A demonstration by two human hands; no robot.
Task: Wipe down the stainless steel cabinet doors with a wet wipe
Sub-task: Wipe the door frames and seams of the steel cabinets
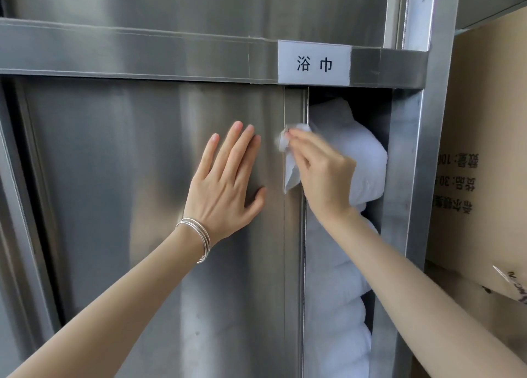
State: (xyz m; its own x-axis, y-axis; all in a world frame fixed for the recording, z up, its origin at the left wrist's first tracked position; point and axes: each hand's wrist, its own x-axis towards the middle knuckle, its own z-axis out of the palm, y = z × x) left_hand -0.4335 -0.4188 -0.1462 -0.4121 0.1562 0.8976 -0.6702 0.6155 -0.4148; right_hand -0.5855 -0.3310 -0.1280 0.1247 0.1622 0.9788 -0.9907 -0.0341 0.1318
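A stainless steel sliding cabinet door fills the left and middle of the view. My left hand lies flat on it with straight fingers, thin bracelets on the wrist. My right hand pinches a crumpled white wet wipe against the door's right edge strip, near the open gap. The wipe hangs down below my fingers.
The door is slid partly aside, and white folded towels are stacked in the open gap. A white label is stuck on the steel rail above. A steel upright frames the cabinet's right side, with a cardboard box beyond it.
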